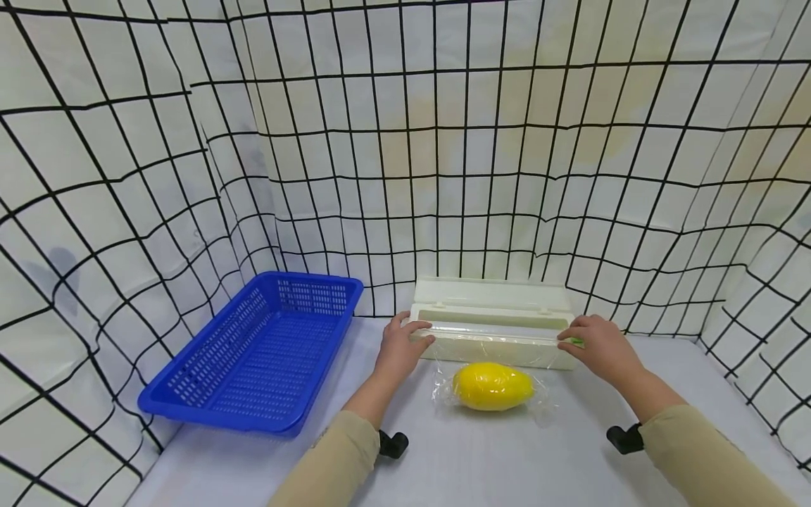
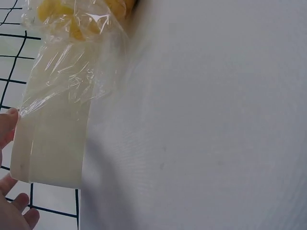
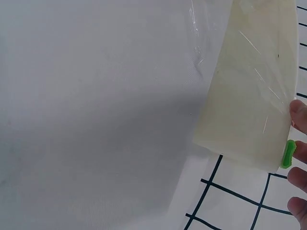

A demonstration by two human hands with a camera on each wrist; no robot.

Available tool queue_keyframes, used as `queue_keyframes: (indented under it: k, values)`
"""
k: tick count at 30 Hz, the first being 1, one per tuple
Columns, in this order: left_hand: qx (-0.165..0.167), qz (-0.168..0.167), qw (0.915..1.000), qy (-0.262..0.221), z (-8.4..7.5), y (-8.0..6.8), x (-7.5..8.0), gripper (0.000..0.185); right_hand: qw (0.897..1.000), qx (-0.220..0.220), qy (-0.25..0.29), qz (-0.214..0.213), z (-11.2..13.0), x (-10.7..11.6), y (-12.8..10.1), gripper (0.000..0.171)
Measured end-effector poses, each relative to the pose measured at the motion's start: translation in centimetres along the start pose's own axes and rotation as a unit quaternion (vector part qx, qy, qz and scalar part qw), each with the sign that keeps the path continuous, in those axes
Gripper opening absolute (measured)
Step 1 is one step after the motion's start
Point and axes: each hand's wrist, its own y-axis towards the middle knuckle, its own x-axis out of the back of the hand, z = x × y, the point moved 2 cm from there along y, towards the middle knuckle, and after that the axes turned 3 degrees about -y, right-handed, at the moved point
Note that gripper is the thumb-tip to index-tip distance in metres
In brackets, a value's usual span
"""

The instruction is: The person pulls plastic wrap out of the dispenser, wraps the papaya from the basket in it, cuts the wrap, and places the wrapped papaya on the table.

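A cream cling film dispenser lies across the table with its lid raised at the back. My left hand grips its left end, thumb at the front edge and fingers over the rim. At the right end, my right hand holds the dispenser, its fingers around the small green slider. Clear cling film hangs over the dispenser's front. A glossy yellow mango-shaped fruit sits in front, with crumpled film around it.
A blue plastic basket stands on the left of the white table. Black grid netting over white sheeting encloses the back and both sides. Black wrist mounts show below the sleeves.
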Motion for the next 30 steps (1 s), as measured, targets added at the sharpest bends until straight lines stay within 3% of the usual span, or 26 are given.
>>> queue_keyframes:
  k: [7,16,23,30]
  values:
    - [-0.040,-0.013,0.9989,0.022,-0.2,-0.4,-0.3,0.012,1.000,-0.013,0.020,0.004,0.4,0.2,0.0,0.009]
    - [-0.063,-0.038,0.9972,0.015,-0.6,-1.0,-0.1,0.008,1.000,-0.010,0.026,-0.009,0.5,-0.1,0.1,0.007]
    - [-0.074,-0.044,0.9962,0.012,-0.7,-1.5,0.1,0.007,0.999,0.012,0.002,-0.031,0.8,-0.2,0.0,0.003]
    - [-0.081,-0.021,0.9965,0.001,-1.1,-1.9,0.5,0.009,0.999,0.024,-0.013,-0.038,1.0,-0.3,-0.3,0.005]
